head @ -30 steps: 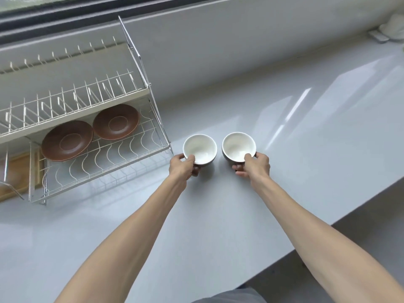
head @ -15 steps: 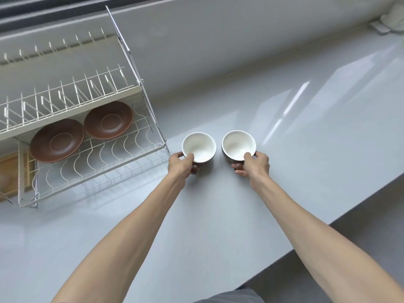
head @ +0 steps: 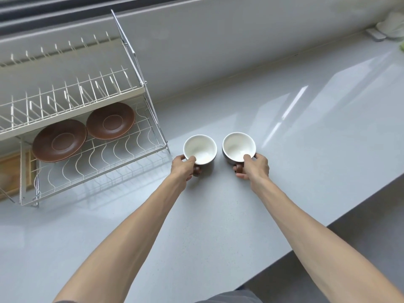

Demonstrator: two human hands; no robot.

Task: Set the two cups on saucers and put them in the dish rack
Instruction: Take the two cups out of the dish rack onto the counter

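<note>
Two cups, white inside and dark brown outside, stand side by side on the grey counter. My left hand (head: 183, 169) grips the left cup (head: 200, 147) by its brown handle, thumb on the rim. My right hand (head: 254, 167) holds the right cup (head: 238, 146) the same way. Two brown saucers lie flat on the lower shelf of the white wire dish rack (head: 105, 169) at the left: the near saucer (head: 59, 139) and the far saucer (head: 110, 120), slightly overlapping.
The rack's upper shelf (head: 65, 99) holds no dishes. A wooden board (head: 11, 173) lies at the far left beside the rack. The counter edge (head: 328, 224) runs diagonally at the right. White items (head: 391, 26) sit in the far right corner.
Both hands stay on the cups' handles and the cups stand in the same place. Only the camera view has shifted slightly.
</note>
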